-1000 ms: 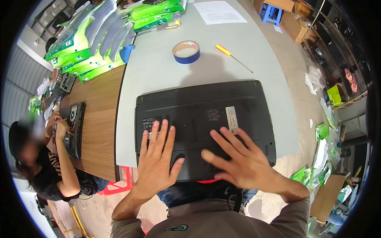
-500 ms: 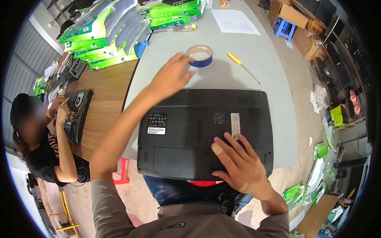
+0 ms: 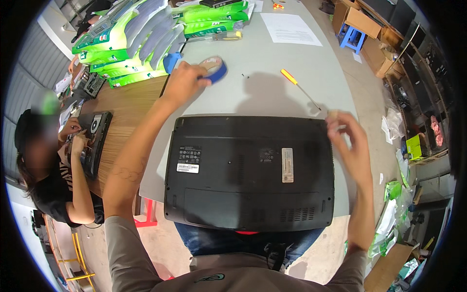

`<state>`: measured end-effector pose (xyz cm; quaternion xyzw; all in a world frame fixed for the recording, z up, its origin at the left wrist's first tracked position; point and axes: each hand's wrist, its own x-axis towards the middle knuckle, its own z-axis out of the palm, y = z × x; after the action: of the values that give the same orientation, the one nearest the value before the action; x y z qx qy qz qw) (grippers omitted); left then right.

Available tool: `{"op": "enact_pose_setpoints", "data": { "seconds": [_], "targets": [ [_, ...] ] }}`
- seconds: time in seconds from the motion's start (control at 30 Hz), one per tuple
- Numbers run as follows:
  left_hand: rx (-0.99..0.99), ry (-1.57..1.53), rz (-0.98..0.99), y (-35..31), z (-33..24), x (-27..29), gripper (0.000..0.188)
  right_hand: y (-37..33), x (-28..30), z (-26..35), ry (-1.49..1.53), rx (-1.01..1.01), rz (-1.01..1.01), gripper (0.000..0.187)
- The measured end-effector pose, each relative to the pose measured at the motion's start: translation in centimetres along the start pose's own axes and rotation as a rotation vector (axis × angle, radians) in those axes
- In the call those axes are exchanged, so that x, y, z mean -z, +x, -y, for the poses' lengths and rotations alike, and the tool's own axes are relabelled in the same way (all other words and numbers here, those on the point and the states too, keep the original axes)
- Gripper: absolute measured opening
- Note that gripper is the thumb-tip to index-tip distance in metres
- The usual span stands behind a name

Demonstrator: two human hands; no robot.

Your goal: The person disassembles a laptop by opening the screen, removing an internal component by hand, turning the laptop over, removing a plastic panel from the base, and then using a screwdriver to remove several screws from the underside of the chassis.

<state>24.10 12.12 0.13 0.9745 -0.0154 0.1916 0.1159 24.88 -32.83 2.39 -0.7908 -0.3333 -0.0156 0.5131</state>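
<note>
1. Lying underside-up on the grey bench (image 3: 314, 58), a black laptop (image 3: 219, 168) is observed directly in front of the person, its near edge projecting beyond the bench edge above the lap. Two pale labels are borne on its underside; vent slots are seen at the near right.

2. The left hand (image 3: 182, 83) is held beyond the laptop's far left corner. Its grip is closed on the near left side of a blue tape roll (image 3: 219, 75), which is tilted.

3. The right hand (image 3: 351, 138) is placed at the laptop's far right corner, fingers bent and blurred. Whether anything is held in that grip, or the corner touched, cannot be told.

4. A yellow-handled screwdriver (image 3: 289, 77) is laid beyond the laptop, its tip pointed toward the right hand. Two small dark pieces (image 3: 245, 76) are noted between tape and screwdriver, too small to identify.

5. Farther off, a printed sheet (image 3: 291, 29) is laid flat; green-wrapped packs (image 3: 116, 48) are stacked at the far left.

6. On a wood-topped bench (image 3: 134, 107) to the left, an opened-up device (image 3: 99, 138) is handled by a co-worker (image 3: 53, 190).
</note>
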Motion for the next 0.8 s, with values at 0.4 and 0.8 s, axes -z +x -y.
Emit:
{"op": "enact_pose_setpoints", "data": {
  "seconds": [0.4,0.8],
  "targets": [
    [-0.135,-0.078,0.191,4.6,-9.1,-2.2,0.027,10.9,-2.3,-9.5,-0.257,-0.165,0.018,0.031],
    [-0.168,-0.172,0.139,4.8,-5.5,-5.9,0.015,9.3,-3.2,-10.1,-0.494,0.062,-0.051,0.027]
  ]
}}
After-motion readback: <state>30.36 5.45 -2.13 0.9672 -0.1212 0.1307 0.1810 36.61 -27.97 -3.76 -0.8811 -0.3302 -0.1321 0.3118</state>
